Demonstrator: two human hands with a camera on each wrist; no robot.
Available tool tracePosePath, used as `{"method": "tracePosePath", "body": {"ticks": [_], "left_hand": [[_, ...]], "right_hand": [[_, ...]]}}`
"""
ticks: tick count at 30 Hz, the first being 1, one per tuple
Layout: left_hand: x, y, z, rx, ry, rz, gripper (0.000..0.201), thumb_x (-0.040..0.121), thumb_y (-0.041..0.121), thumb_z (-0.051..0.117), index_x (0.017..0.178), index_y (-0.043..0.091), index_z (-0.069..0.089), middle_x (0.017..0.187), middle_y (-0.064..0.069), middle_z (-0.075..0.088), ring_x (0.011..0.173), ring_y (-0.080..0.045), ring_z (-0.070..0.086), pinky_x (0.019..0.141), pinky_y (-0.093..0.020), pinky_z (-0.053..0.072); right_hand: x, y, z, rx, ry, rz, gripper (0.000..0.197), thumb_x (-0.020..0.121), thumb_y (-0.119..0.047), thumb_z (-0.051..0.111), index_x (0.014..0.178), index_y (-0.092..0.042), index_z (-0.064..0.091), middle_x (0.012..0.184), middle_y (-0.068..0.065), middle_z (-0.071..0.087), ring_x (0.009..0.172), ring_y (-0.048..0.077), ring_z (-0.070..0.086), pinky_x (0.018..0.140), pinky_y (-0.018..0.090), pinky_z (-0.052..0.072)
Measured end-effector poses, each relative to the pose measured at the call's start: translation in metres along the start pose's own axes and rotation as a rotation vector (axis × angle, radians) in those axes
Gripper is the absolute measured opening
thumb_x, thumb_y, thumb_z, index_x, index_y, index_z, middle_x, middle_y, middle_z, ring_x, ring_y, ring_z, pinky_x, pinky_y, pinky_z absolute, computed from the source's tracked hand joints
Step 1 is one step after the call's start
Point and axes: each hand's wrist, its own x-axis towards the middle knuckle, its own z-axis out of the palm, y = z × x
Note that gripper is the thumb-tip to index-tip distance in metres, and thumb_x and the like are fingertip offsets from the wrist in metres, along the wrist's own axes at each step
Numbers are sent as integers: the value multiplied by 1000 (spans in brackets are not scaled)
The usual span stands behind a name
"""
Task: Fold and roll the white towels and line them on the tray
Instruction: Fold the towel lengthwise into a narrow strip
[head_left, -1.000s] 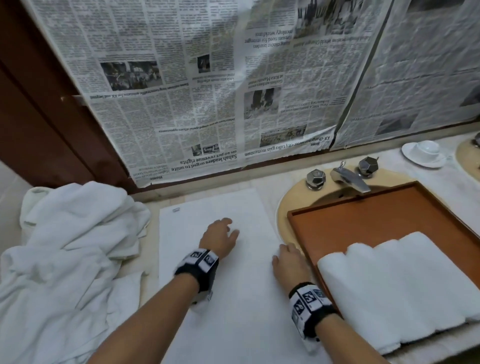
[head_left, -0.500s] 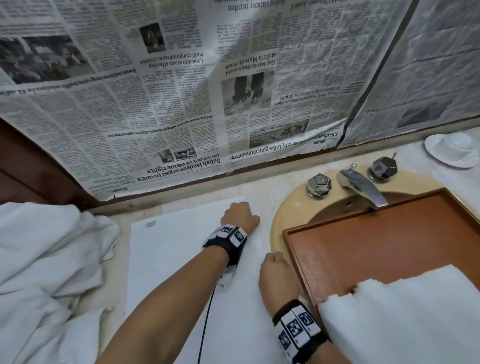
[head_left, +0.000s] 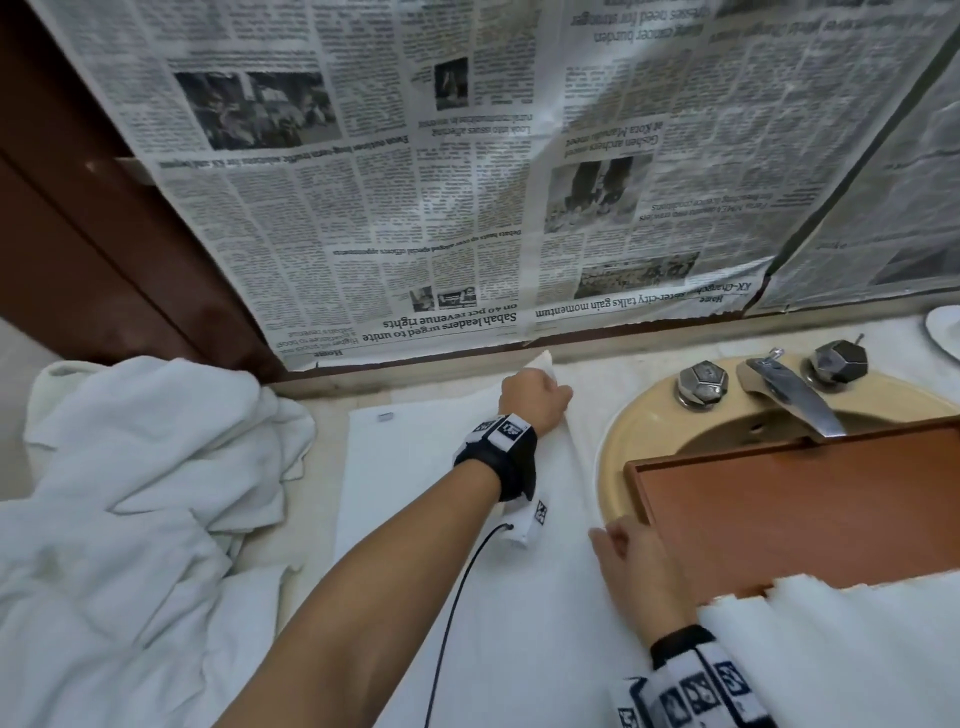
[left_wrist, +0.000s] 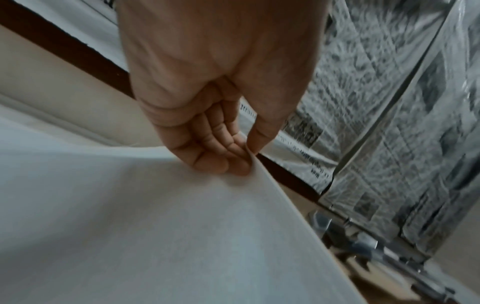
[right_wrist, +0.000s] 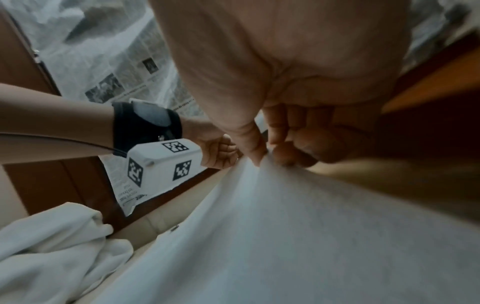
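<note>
Pinching towel (head_left: 431, 519) edge: left hand (head_left: 532, 397); right hand (head_left: 631, 564).

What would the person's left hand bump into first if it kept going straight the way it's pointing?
Probably the newspaper hung along the wall. The left hand, pinching the flat towel's far edge, points away from the person toward it. Only a narrow strip of counter seems to lie between; depth is hard to judge.

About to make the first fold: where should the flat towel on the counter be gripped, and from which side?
Grip the flat towel along its sink-side long edge, coming from above: the left hand pinches the far corner, the right hand the near part. That edge already lifts off the counter, so it should fold over leftwards.
</note>
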Motion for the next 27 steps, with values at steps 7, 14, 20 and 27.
{"method": "tracePosePath", "body": {"ticks": [7,14,20,27], "left_hand": [[-18,-21,-27,-273,3,-58,19,85,18,64,67,13,70,72,-4,74,81,-19,72,80,-37,61],[-27,-101,-108,-267,89,-80,16,88,15,65,73,18,70,71,-3,72,68,-12,67,74,-36,60],[-29,-162,-165,-252,201,-94,13,89,16,65,77,19,68,79,-4,72,73,-17,69,70,-32,57],[-29,-220,-168,63,233,-179,12,92,28,62,95,19,71,89,1,73,88,-18,63,74,-22,40]], "right_hand": [[-24,-31,-27,-47,74,-182,24,89,-32,67,69,-25,57,58,-9,57,59,5,52,55,30,36],[-56,-106,22,-201,15,-355,28,96,-34,54,74,-17,49,66,-5,55,66,22,58,56,34,35],[-69,-176,85,-382,-162,-436,14,101,-21,39,88,-16,38,94,6,62,86,30,62,59,32,30],[-62,-174,155,-428,-300,-394,11,100,-18,37,90,-14,36,98,10,61,74,25,42,47,29,14]]}}
